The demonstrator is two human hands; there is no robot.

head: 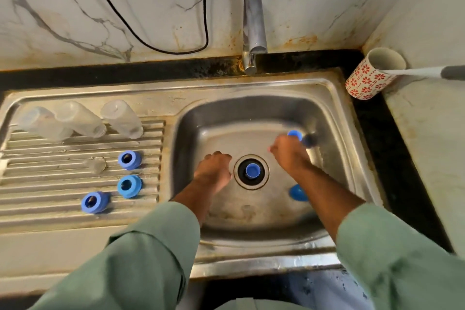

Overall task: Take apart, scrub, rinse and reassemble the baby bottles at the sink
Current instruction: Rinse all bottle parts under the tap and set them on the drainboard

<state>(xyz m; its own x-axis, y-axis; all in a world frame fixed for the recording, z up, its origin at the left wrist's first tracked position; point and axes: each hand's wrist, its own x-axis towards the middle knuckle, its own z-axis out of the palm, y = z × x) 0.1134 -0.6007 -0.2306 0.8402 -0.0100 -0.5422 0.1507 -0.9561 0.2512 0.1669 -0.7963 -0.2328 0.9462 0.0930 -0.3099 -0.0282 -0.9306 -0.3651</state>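
The sink holds both hands over the basin, with the tap above it, and no stream shows. On the drainboard three clear bottles lie mouth-down side by side, so a nudge from a sleeve could roll them. Three blue rings sit on the ribs in front of them, near the basin edge, where a passing wrist could knock one in. The right hand grips a blue cap, fingers curled round it; a wet grip may let it slip. The left hand hangs with fingers curled under, and I cannot tell if it holds anything. A second cap sits in the drain and could lodge there or block the water. A third lies by the right forearm, easily swept aside
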